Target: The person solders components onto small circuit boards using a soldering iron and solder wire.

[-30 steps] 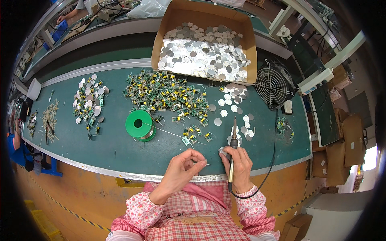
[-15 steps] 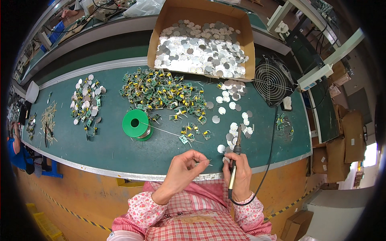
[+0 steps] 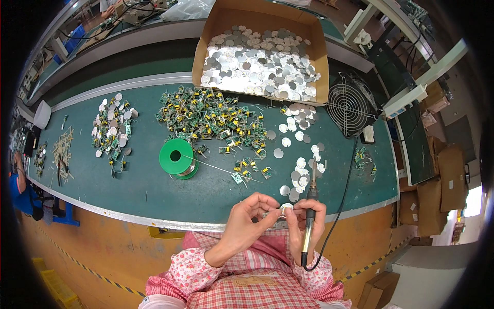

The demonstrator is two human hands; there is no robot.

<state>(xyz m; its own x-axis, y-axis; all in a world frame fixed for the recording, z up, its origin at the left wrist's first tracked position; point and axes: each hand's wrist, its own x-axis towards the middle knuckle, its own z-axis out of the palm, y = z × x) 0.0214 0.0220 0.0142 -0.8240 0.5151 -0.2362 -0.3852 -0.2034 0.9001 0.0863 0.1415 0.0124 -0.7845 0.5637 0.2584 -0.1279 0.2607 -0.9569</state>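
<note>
My right hand (image 3: 303,219) is closed around a soldering iron (image 3: 308,233), its tip pointing away from me. That hand's thumb and fingertips also pinch a round white disc (image 3: 286,207). My left hand (image 3: 246,222) meets it at the table's front edge, thumb and fingers pinched on a small part mostly hidden by the fingers. Beyond them lie loose silvery discs (image 3: 296,176) and a few small circuit boards with yellow components (image 3: 247,166). A green spool of solder wire (image 3: 176,157) rests to the left, its loose end stretching right.
A cardboard box (image 3: 323,62) of discs stands at the back, beside a black fan (image 3: 352,103). Circuit boards are heaped (image 3: 206,116) mid-table. Boards mixed with discs (image 3: 112,126) and thin sticks (image 3: 63,152) lie left. The iron's cord (image 3: 346,198) runs along the right.
My hands have come together at the table edge, bringing the disc up to the left fingertips. The soldering iron has shifted slightly right and turned more upright in view.
</note>
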